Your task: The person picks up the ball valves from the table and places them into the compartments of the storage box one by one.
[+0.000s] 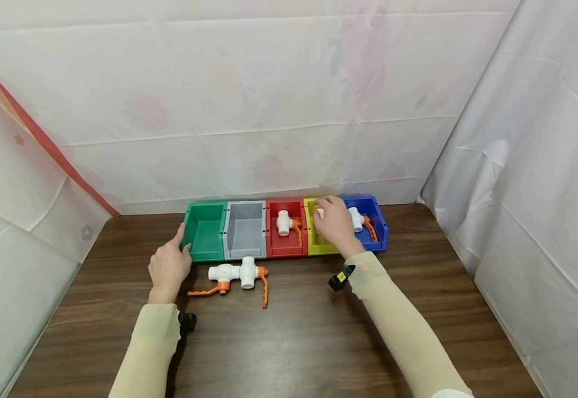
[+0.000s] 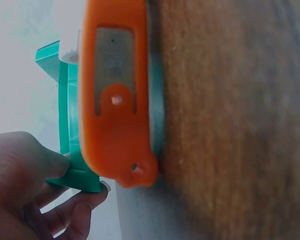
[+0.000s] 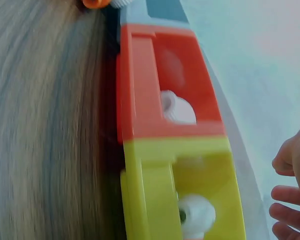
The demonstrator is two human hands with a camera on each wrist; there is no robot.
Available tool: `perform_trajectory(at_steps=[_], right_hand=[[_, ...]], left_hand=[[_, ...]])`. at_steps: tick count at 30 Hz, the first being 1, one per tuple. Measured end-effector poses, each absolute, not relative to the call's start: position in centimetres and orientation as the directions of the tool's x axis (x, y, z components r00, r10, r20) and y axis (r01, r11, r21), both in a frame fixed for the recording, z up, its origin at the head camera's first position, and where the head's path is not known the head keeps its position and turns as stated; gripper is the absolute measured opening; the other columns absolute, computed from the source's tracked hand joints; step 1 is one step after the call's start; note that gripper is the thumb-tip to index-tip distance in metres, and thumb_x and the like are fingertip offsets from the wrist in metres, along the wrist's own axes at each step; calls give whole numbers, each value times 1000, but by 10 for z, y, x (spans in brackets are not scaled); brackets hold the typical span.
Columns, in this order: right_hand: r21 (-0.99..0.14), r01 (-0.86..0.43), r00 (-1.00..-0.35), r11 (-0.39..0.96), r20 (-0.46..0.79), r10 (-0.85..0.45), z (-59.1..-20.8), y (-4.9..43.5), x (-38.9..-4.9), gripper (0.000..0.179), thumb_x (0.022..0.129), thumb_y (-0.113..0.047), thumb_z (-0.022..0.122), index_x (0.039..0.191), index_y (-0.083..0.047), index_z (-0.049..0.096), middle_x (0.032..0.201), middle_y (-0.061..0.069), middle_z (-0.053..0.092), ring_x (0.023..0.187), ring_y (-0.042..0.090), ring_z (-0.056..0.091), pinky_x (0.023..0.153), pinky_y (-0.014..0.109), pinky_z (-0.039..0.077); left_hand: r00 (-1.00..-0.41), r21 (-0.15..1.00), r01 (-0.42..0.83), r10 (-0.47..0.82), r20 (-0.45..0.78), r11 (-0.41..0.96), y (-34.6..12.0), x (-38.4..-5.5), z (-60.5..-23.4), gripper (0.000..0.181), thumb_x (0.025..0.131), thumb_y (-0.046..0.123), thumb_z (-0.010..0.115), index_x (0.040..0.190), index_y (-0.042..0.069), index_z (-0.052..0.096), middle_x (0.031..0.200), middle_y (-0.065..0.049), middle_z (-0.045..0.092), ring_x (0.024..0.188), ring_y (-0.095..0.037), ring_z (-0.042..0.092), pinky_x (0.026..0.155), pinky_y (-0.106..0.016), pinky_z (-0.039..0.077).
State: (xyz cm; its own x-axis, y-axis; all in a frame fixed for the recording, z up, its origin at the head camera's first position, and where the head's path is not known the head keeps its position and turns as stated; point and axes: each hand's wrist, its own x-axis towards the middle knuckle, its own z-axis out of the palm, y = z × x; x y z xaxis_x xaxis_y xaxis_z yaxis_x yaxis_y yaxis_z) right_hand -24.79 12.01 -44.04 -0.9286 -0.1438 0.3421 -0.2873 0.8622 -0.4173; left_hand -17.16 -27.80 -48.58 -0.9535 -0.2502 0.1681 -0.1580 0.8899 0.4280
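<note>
My left hand (image 1: pixel 170 267) pinches the left wall of the green bin (image 1: pixel 206 257) between thumb and fingers. Over the yellow bin (image 1: pixel 322 250) is my right hand (image 1: pixel 335 222), its fingers loosely bent and holding nothing in the right wrist view. A white valve (image 3: pixel 197 217) lies inside that yellow bin, below the hand and mostly hidden by it in the head view. Two white ball valves with orange handles lie on the table before the bins: one sideways valve (image 1: pixel 225 272) and, touching it, one upright valve (image 1: pixel 248 273).
The bins form one row along the back of the table (image 1: pixel 289 342). The grey bin (image 1: pixel 246 237) holds nothing visible. Each of the red bin (image 1: pixel 286 249) and the blue bin (image 1: pixel 380 235) contains a ball valve. A white curtain (image 1: pixel 269 110) hangs behind.
</note>
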Motion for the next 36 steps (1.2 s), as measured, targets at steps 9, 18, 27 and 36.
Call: perform_trajectory(at_steps=[9,18,27,36], right_hand=[[-396,-223,-894,891,447,-25,-460,178,-242,26,94,-13,63,117,-5,72,127,16,60,123,38,46,102,52,38],[-417,-138,-853,898,510,106,-475,226,-236,30,90,-10,64,118,-2,70,135,23,52,127,45,38,104,56,30],[-469,-34,-881,882,431,196,-486,249,-224,36,92,-13,63,126,-3,67,137,24,50,126,44,39,99,55,37],[-539,57,-895,841,345,282,-494,255,-216,37,98,-23,60,133,-9,65,122,20,56,109,39,54,89,55,45]], left_hand=[[-958,430,-153,-241,158,890,-276,-170,-484,61,102,21,56,158,25,31,114,-35,62,50,-31,47,43,-42,38],[-952,433,-152,-250,179,888,-277,-169,-484,60,102,21,57,157,25,34,117,-34,63,55,-35,52,45,-46,41],[-955,438,-152,-246,167,886,-276,-168,-482,61,102,21,56,158,27,31,109,-34,64,48,-30,45,42,-42,36],[-956,441,-147,-242,168,886,-275,-167,-482,61,102,20,56,158,26,30,106,-34,64,48,-30,45,42,-42,36]])
